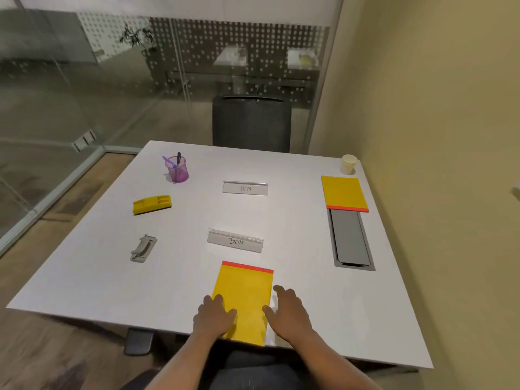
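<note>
Yellow notepad point(247, 296) under left hand point(215, 315), clear nameplate point(235, 241) just beyond.

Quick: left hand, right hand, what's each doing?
Left hand: open, resting on the pad at its left edge.
Right hand: open, thumb touching the pad's right edge.
</note>
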Demonstrator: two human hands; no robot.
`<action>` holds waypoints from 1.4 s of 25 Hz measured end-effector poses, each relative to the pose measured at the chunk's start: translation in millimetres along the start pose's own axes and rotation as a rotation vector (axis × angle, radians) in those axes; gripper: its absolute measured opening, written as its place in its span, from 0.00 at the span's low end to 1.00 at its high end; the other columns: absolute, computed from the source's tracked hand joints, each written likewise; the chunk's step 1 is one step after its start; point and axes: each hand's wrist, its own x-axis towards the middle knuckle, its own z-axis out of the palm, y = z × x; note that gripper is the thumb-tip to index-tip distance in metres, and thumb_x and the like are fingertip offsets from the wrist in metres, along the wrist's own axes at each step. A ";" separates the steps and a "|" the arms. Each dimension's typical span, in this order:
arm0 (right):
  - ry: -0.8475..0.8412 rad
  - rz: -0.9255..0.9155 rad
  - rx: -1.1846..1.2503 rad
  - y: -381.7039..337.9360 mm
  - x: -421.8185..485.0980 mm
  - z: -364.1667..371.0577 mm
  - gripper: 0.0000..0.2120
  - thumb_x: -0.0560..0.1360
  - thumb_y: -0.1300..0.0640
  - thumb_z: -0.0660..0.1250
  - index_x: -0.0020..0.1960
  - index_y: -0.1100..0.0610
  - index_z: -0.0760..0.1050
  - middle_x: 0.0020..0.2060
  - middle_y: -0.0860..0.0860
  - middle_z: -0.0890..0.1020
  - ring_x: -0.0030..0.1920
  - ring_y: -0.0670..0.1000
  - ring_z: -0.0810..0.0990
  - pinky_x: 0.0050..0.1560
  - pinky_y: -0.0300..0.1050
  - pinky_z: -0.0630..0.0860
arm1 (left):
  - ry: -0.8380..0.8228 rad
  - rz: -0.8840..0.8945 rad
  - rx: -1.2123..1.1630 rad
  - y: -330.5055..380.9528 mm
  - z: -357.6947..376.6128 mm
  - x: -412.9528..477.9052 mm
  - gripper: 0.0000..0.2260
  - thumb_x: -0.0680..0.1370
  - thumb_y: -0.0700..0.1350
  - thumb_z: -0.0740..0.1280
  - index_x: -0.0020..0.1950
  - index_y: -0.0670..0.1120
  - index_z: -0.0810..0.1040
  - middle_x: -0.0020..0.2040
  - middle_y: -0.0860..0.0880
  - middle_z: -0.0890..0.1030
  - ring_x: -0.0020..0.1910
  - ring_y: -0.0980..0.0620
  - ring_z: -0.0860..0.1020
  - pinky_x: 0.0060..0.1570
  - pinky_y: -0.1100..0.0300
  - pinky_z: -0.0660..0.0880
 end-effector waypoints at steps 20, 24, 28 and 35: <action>-0.182 0.125 0.189 16.8 63.4 45.0 0.34 0.78 0.41 0.63 0.78 0.52 0.56 0.72 0.56 0.66 0.69 0.59 0.72 0.64 0.51 0.73 | 0.156 -0.417 -0.246 6.9 34.7 26.9 0.24 0.79 0.54 0.66 0.70 0.43 0.67 0.67 0.40 0.71 0.65 0.39 0.72 0.62 0.46 0.74; -0.162 0.191 0.277 34.7 70.4 34.9 0.32 0.79 0.42 0.64 0.77 0.53 0.59 0.71 0.56 0.68 0.69 0.58 0.72 0.65 0.51 0.72 | 0.108 -0.550 -0.365 8.0 41.9 32.6 0.21 0.78 0.52 0.65 0.66 0.41 0.71 0.64 0.40 0.74 0.60 0.39 0.75 0.62 0.45 0.73; -0.166 0.222 0.313 52.7 70.2 30.3 0.30 0.78 0.43 0.64 0.75 0.54 0.62 0.70 0.55 0.71 0.68 0.57 0.73 0.64 0.51 0.72 | 0.137 -0.545 -0.448 22.4 53.4 31.9 0.22 0.80 0.52 0.64 0.68 0.40 0.70 0.66 0.38 0.72 0.61 0.37 0.74 0.56 0.47 0.73; -0.150 0.251 0.353 82.7 66.1 19.2 0.28 0.77 0.42 0.64 0.73 0.53 0.65 0.68 0.56 0.72 0.65 0.57 0.74 0.59 0.48 0.71 | 0.093 -0.552 -0.690 35.1 66.9 24.6 0.22 0.80 0.48 0.65 0.69 0.38 0.67 0.59 0.40 0.77 0.53 0.43 0.76 0.49 0.51 0.75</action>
